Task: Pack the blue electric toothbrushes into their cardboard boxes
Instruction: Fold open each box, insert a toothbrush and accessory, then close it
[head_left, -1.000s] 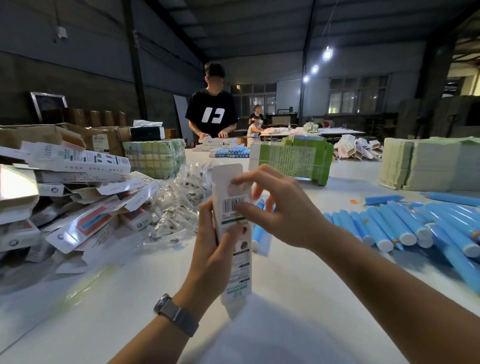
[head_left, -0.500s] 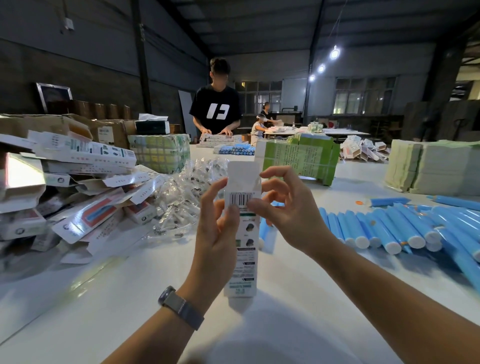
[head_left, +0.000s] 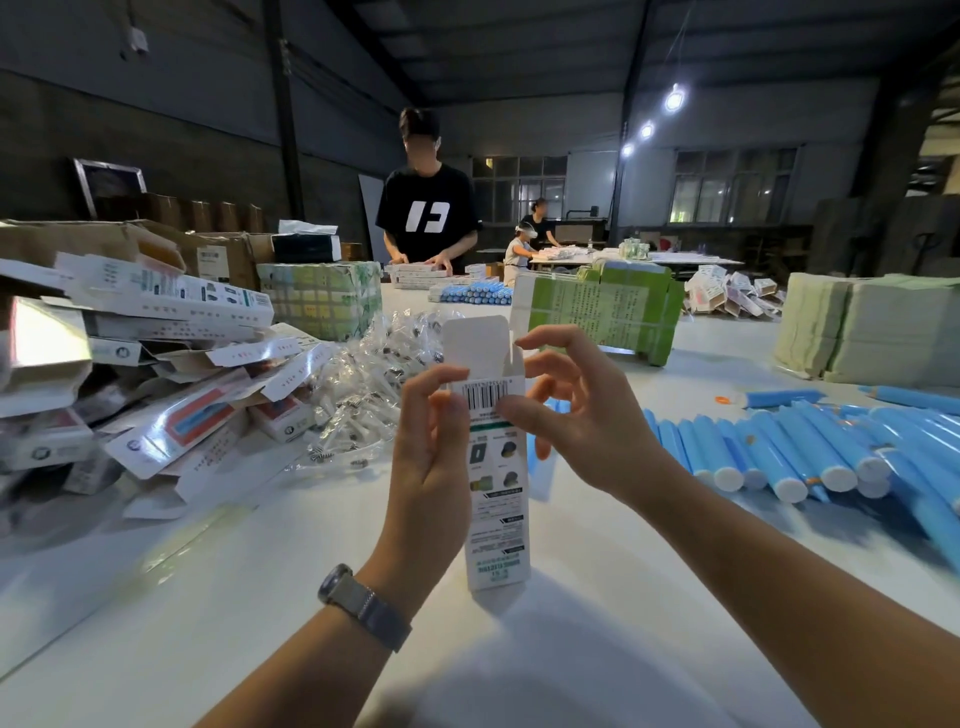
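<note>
Box (head_left: 496, 483): a narrow white carton standing upright at centre view, its long axis running 12 to 6 o'clock, base resting on the white table (head_left: 571, 649), printed back panel facing the camera. The top flap (head_left: 475, 340) stands raised at the 12 o'clock end, so the mouth is open and faces upward.

Left hand (head_left: 431, 462): at 9 o'clock of the box, fingers wrapped round the left edge, thumb pressed beside the barcode; it grips the box. Right hand (head_left: 576, 415): at 3 o'clock of the box's upper end, thumb pinching the panel just under the barcode, the other fingers curled loosely above the mouth and apart from one another.

Toothbrushes (head_left: 769, 457): blue, white-capped, lying side by side on the table at 3 o'clock of the box, long axes running roughly 11 to 5 o'clock, white ends nearest the camera. They are well apart from both hands; the right hand is the nearer.

Judgement: the box seems ready to load, and the next pick calls for the right hand to release the box, reach toward 3 o'clock, and turn a toothbrush upright to match the box axis.
</note>
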